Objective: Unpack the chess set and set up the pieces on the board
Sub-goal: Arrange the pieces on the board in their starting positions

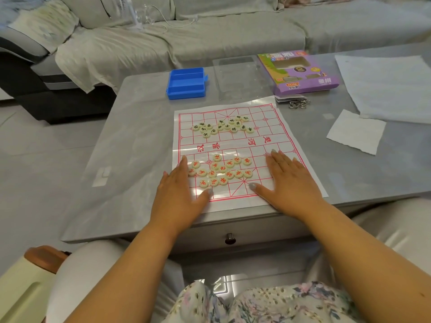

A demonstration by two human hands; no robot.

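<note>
A white plastic board sheet (263, 141) with a red grid lies on the grey table. Several cream pieces with red characters (221, 170) are clustered on the near half. Several cream pieces with black characters (224, 127) are clustered on the far half. My left hand (179, 190) lies flat on the board's near left edge, its fingers straight and touching the leftmost red pieces. My right hand (289, 178) lies flat on the near right part of the board, fingers straight, right of the red pieces. Neither hand holds a piece.
Behind the board stand an open blue plastic case (186, 83), a clear plastic tray (238, 75) and a purple cardboard box (303, 73). Metal rings (299, 104) lie beside the box. White paper sheets (356, 131) lie at the right. A grey sofa (210, 31) stands beyond the table.
</note>
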